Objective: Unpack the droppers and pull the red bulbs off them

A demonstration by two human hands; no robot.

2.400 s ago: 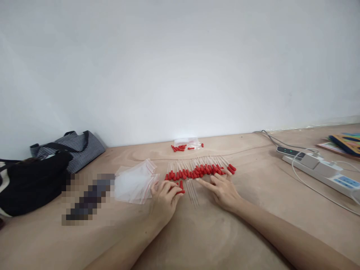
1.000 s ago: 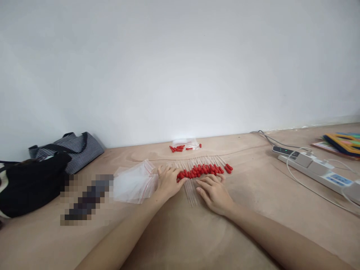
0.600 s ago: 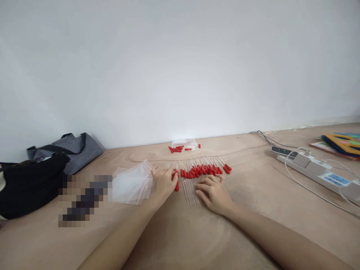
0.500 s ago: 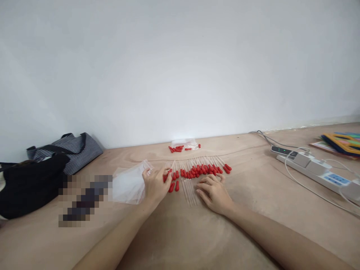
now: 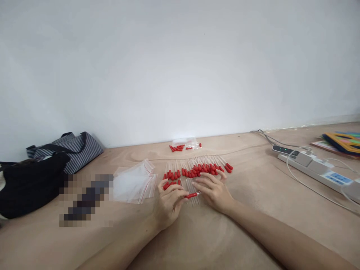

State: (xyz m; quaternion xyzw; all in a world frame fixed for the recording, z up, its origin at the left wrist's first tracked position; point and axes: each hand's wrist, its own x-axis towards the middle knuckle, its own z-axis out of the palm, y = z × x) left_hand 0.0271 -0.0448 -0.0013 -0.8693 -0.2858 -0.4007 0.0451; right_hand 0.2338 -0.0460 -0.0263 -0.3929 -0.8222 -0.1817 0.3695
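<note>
A row of thin clear glass tubes with red rubber bulbs (image 5: 201, 169) lies on the wooden surface in front of me. My left hand (image 5: 168, 202) pinches one red bulb (image 5: 191, 195), held sideways. My right hand (image 5: 215, 191) meets it, fingertips closed on the clear tube (image 5: 198, 193) at the bulb's mouth. Several loose clear tubes (image 5: 192, 189) lie under and between both hands. A few loose red bulbs (image 5: 170, 183) rest just beyond my left hand.
A pile of clear zip bags (image 5: 133, 182) lies left of my hands. More red bulbs with a small bag (image 5: 184, 145) sit near the wall. Dark and striped bags (image 5: 47, 165) stand far left. A power strip with cables (image 5: 315, 165) and coloured books (image 5: 341, 142) are on the right.
My left hand pulled several red bulbs out of the row towards the left, then came back to the middle with one bulb. My right hand lifted from the tubes and took one to it.
</note>
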